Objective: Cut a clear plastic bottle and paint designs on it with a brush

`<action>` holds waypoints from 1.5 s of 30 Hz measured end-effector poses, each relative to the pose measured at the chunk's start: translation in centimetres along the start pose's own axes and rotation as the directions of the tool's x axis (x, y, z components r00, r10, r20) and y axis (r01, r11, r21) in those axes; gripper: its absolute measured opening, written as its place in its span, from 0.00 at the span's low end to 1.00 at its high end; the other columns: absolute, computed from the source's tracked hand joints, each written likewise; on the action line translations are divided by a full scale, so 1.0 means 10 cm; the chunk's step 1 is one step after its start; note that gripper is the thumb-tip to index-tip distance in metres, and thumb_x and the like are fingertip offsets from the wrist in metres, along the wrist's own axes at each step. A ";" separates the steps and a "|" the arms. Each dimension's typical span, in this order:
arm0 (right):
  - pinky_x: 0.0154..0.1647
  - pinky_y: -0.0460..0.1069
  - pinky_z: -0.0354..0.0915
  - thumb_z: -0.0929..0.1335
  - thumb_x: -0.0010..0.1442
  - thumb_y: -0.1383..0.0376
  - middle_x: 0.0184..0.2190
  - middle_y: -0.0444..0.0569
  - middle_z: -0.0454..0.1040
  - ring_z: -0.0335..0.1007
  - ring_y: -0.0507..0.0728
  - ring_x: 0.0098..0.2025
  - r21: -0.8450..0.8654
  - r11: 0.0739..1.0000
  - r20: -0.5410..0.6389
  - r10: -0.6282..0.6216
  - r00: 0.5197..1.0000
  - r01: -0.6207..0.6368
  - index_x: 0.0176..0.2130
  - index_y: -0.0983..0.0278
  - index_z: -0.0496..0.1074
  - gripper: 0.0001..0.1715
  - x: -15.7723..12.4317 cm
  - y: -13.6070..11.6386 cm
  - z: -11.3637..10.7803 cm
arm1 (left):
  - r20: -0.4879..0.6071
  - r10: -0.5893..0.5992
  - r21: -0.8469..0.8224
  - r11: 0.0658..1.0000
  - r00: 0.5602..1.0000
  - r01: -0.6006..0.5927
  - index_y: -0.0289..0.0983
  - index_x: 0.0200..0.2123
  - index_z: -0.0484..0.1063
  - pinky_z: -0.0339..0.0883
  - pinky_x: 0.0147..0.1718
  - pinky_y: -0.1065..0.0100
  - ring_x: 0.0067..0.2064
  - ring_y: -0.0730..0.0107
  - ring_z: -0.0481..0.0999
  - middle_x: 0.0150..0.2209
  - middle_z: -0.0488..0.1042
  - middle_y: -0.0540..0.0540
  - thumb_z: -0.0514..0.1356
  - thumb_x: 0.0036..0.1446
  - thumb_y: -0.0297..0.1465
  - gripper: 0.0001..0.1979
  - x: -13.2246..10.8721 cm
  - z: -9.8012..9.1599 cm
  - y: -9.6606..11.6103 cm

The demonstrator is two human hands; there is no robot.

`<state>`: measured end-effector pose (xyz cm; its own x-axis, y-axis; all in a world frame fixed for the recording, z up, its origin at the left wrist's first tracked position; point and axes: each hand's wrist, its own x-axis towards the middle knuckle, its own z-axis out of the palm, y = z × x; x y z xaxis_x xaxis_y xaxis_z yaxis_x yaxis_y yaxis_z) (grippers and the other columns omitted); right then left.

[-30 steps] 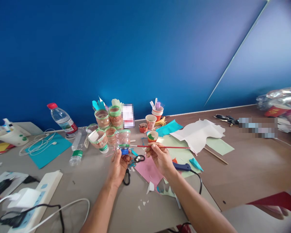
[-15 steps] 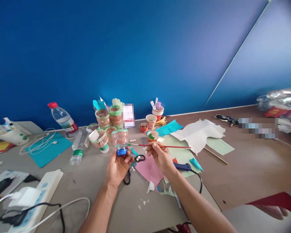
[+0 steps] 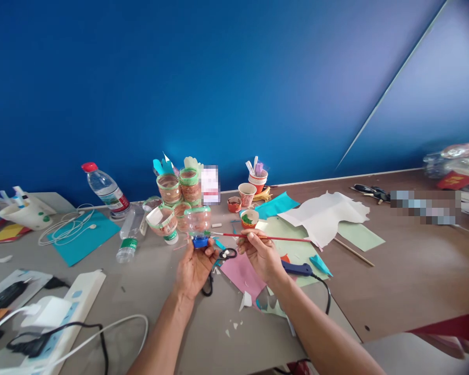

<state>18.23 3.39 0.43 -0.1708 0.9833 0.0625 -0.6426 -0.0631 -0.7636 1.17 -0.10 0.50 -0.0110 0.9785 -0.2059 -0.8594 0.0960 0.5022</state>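
— What sits closest to you, along the near edge of the bench?

— On my left, a white power strip (image 3: 76, 299) with a white charger (image 3: 47, 311) plugged into it and a black cable (image 3: 101, 338) looping past. Small paper scraps (image 3: 234, 325) lie nearer the middle.

— And the hands?

— My left hand (image 3: 193, 268) is closed around a cut-off clear bottle top (image 3: 197, 223), held upside down above the bench, fingers clamped at its blue cap (image 3: 200, 242). My right hand (image 3: 260, 255) pinches a red paintbrush (image 3: 273, 238) between thumb and fingers, near the bristle end. The brush lies level, handle pointing right, with its tip right beside the bottle top, just above the cap. I can't tell whether it touches.

— What lies under them?

— Black-handled scissors (image 3: 219, 258) and a pink sheet (image 3: 240, 271), flat on the bench between the two hands. Just right of my right wrist is a blue glue gun (image 3: 297, 269) with its black cord.

— Farther out?

— Just beyond the brush, a paper cup (image 3: 249, 219) with green paint in it. Left of the bottle top, a clear bottle (image 3: 128, 239) lies on its side beside a teal sheet (image 3: 82, 237) carrying white earphones (image 3: 64, 229). Toward the far edge stand decorated bottle pieces (image 3: 180, 187) in a stack, a water bottle (image 3: 107, 190) with a red cap upright at their left, and a torn white sheet (image 3: 324, 213) well to the right.
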 end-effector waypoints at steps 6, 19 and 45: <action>0.25 0.47 0.67 0.74 0.50 0.58 0.23 0.47 0.77 0.70 0.52 0.22 -0.011 1.000 -0.011 -0.026 1.000 0.026 0.32 0.64 0.77 0.12 0.00 0.00 0.00 | -0.010 -0.011 0.036 0.999 1.000 0.011 0.32 0.30 0.75 0.73 0.37 0.63 0.26 0.76 0.68 0.32 0.74 0.44 0.61 0.57 0.39 0.14 0.02 -0.01 -0.06; 0.24 0.47 0.67 0.75 0.50 0.59 0.22 0.46 0.77 0.70 0.52 0.21 -0.004 1.000 -0.031 -0.027 0.999 0.027 0.32 0.63 0.77 0.11 0.02 0.01 0.00 | -0.017 -0.025 -0.003 1.000 1.000 0.025 0.33 0.29 0.73 0.74 0.36 0.65 0.24 0.80 0.65 0.32 0.74 0.46 0.59 0.58 0.36 0.12 0.00 0.02 -0.04; 0.23 0.44 0.66 0.74 0.52 0.61 0.20 0.44 0.75 0.68 0.50 0.20 0.073 0.997 -0.023 0.009 1.000 -0.007 0.31 0.63 0.77 0.08 0.08 0.02 -0.10 | 0.044 -0.024 -0.148 0.989 0.999 0.030 0.32 0.30 0.71 0.72 0.36 0.65 0.23 0.81 0.62 0.30 0.68 0.47 0.43 0.67 0.32 0.21 -0.02 0.00 0.06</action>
<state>18.72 4.31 -0.28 -0.1591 0.9864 0.0405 -0.6944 -0.0826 -0.7148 0.66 -0.22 0.79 0.0321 0.9829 -0.1811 -0.9255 0.0976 0.3658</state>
